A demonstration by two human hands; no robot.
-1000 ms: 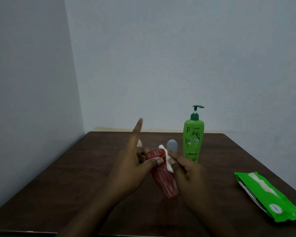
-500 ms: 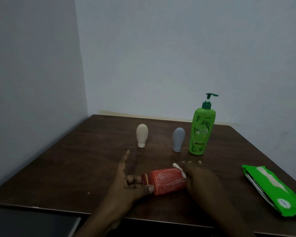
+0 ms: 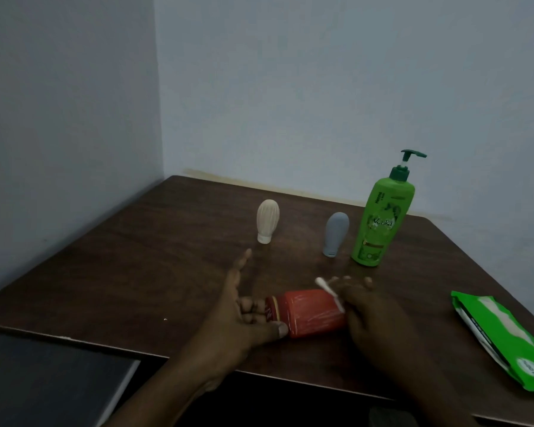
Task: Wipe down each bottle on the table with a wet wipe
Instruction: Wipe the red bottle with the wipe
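Note:
A red bottle lies on its side near the front of the brown table. My left hand grips its left end with thumb and curled fingers, index finger pointing away. My right hand covers its right end and presses a white wet wipe against it. Farther back stand a cream bottle, a grey bottle and a tall green pump bottle, all upright and apart from my hands.
A green pack of wet wipes lies at the table's right front corner. A dark flat object sits below the front left edge. Pale walls close the table in at the back and left.
The red bottle went from held up and tilted in front of me to lying on its side low over the table. Both hands kept their hold. The view tilted, revealing the cream and grey bottles.

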